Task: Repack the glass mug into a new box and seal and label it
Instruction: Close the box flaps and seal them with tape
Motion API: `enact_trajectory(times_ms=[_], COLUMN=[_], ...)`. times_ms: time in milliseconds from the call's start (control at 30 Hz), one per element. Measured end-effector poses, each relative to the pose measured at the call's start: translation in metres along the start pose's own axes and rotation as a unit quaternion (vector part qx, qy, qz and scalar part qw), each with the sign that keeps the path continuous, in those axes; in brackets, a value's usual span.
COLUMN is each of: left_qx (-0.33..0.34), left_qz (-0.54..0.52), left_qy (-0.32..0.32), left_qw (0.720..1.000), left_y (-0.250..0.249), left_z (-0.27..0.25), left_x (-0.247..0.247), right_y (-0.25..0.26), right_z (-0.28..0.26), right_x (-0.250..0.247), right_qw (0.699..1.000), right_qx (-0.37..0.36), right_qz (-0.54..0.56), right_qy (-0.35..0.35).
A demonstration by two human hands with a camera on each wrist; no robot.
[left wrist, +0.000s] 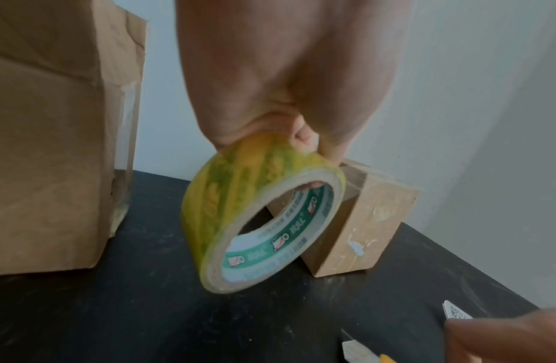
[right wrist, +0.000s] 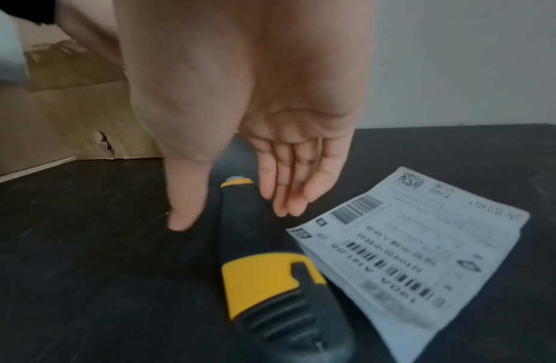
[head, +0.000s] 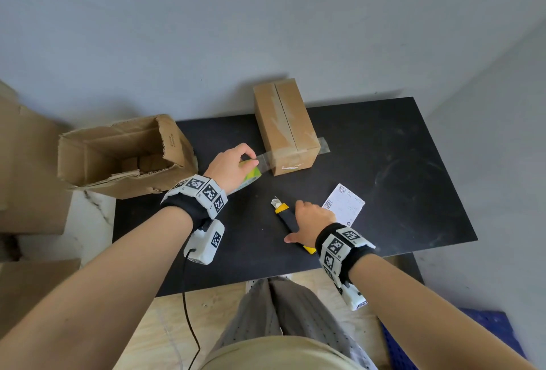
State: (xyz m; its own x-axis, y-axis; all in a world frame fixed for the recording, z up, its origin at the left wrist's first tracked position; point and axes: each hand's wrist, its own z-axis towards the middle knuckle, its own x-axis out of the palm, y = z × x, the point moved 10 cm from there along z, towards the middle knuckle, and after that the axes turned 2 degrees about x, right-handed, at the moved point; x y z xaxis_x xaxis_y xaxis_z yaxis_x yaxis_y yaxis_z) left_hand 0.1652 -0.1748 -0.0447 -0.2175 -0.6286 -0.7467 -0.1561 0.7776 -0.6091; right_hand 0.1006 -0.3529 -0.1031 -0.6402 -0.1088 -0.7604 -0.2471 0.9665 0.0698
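Gripping the tape roll (left wrist: 264,211), left-hand fingers (left wrist: 304,133) sit beside the box (head: 285,127).

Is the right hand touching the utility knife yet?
Cannot tell. In the right wrist view the right hand hangs open over the utility knife, fingertips close either side, but no contact or gap shows plainly.

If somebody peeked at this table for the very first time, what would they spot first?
Probably the bright yellow-green tape roll gripped in the left hand, with a clear strip stretching to the small closed box at the back of the black table. Next, the yellow-and-black utility knife under the open right hand, beside a white shipping label.
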Motion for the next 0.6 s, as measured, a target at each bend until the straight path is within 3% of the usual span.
enact_trajectory(times_ms=[267, 400, 500, 600], left_qx=[-0.001, -0.003, 0.002, 0.009], left_qz=[-0.004, -0.009, -0.006, 0.0], left_qy=[-0.012, -0.01, -0.005, -0.003], left_qw=[1.0, 1.0, 1.0, 1.0], left_y=[0.001, 0.0, -0.001, -0.002], left_z=[-0.001, -0.003, -0.003, -0.004], left_x=[-0.004, -0.006, -0.007, -0.009], right_y=[0.002, 0.005, 0.0, -0.003], right_z=[0.0, -0.005, -0.01, -0.018], right_x=[0.002, -0.006, -0.014, -0.021], right_qw=[1.0, 1.0, 0.994, 0.962], right_qx=[0.019, -0.004, -0.006, -0.021], right_qz=[-0.011, 0.003, 0.101, 0.272], right_qy=[-0.008, -0.026, -0.036, -0.025])
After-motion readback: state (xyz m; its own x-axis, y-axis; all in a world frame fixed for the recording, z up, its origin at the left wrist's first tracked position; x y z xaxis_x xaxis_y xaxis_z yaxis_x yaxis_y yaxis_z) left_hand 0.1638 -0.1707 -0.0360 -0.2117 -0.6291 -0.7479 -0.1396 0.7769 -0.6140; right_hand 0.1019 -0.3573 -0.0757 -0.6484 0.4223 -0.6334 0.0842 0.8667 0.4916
